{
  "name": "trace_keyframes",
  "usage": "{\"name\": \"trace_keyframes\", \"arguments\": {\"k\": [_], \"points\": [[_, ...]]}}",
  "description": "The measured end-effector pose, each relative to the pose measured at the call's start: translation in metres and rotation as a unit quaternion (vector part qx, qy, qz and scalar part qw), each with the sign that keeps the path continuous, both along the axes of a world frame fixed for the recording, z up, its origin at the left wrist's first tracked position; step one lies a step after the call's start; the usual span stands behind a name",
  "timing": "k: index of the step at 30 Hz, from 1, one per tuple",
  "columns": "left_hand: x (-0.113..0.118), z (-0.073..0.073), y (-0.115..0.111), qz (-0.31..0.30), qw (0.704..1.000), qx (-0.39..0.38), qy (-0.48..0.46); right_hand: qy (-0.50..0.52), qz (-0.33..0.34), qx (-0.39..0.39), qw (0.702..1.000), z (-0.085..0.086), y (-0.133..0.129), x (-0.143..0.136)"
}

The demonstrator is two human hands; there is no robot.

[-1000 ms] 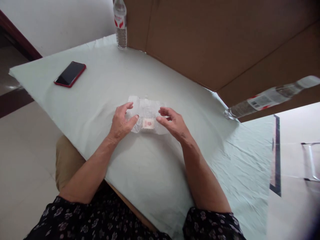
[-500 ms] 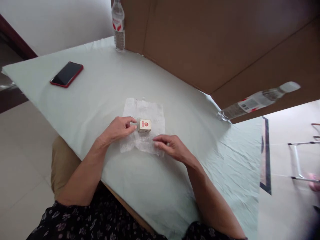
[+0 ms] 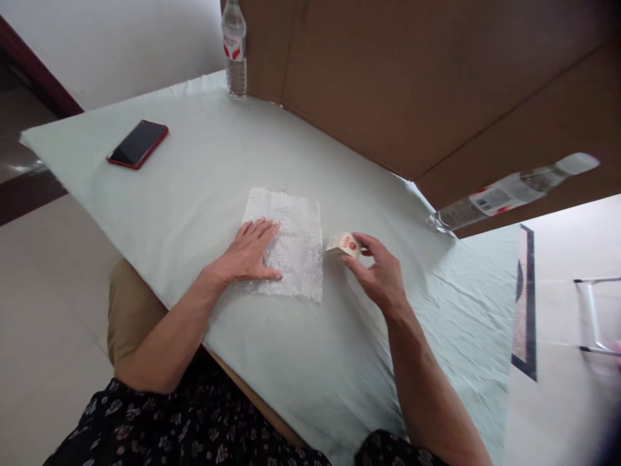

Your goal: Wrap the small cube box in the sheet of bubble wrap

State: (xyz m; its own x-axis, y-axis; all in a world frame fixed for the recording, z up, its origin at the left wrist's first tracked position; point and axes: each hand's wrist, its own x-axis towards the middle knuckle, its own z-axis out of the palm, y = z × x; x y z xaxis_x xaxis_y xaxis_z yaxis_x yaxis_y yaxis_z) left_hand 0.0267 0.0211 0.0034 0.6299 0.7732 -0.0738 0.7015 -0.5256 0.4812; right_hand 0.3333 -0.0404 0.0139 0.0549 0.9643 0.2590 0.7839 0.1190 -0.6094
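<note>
My left hand (image 3: 250, 254) lies flat with fingers spread on the left part of a sheet of bubble wrap (image 3: 301, 252). The sheet is spread out on the pale green tablecloth, its left edge partly hidden under the hand. Just past the sheet's right edge, my right hand (image 3: 378, 268) grips a small cream-coloured box (image 3: 343, 244) with red print between thumb and fingers. The box is tilted; whether it touches the cloth I cannot tell.
A phone in a red case (image 3: 138, 144) rests on the tablecloth (image 3: 194, 168) at the left. One water bottle (image 3: 235, 52) stands at the back, another bottle (image 3: 509, 193) at the right, both against a tall brown cardboard panel (image 3: 388, 77).
My right hand has taken hold of the small box and moved it right, off the bubble wrap. My left hand has opened flat onto the sheet, which now lies flatter.
</note>
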Motion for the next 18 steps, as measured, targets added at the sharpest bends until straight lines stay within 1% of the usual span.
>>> {"name": "trace_keyframes", "arguments": {"k": [1,3,4,6,7,8,10,12,13,14,16,18], "points": [[0.0,0.001,0.0,0.0,1.0,-0.001,0.001,-0.01,-0.032,-0.014,0.999,-0.002,-0.006,0.015],[0.0,0.002,0.0,0.0,1.0,-0.003,0.005,-0.049,-0.063,-0.028,0.996,-0.005,-0.015,0.034],[0.0,0.002,-0.001,-0.001,1.0,-0.003,0.007,-0.068,-0.077,-0.012,0.995,-0.005,-0.018,0.038],[-0.001,0.002,-0.001,-0.003,1.0,0.001,0.008,-0.092,-0.096,0.055,0.99,0.0,-0.022,0.031],[-0.001,0.001,0.0,-0.003,1.0,0.004,0.008,-0.096,-0.102,0.096,0.985,0.004,-0.022,0.021],[-0.001,0.0,0.0,-0.003,1.0,0.009,0.008,-0.097,-0.091,0.125,0.983,0.009,-0.023,0.008],[0.0,-0.001,0.0,0.001,1.0,0.016,0.015,-0.107,-0.039,0.143,0.983,0.016,-0.022,-0.026],[0.001,-0.001,-0.001,0.007,0.999,0.02,0.026,-0.121,0.05,0.105,0.986,0.016,-0.019,-0.06],[0.001,-0.001,-0.001,0.009,0.999,0.021,0.032,-0.133,0.097,0.075,0.984,0.013,-0.016,-0.075],[0.001,-0.001,-0.001,0.011,0.999,0.023,0.037,-0.149,0.128,0.036,0.98,0.007,-0.014,-0.087],[0.0,0.0,-0.001,0.015,0.998,0.03,0.048,-0.181,0.147,-0.035,0.972,-0.005,-0.01,-0.104],[-0.001,0.0,0.001,0.018,0.997,0.04,0.061,-0.205,0.149,-0.077,0.964,-0.016,-0.009,-0.11]]}}
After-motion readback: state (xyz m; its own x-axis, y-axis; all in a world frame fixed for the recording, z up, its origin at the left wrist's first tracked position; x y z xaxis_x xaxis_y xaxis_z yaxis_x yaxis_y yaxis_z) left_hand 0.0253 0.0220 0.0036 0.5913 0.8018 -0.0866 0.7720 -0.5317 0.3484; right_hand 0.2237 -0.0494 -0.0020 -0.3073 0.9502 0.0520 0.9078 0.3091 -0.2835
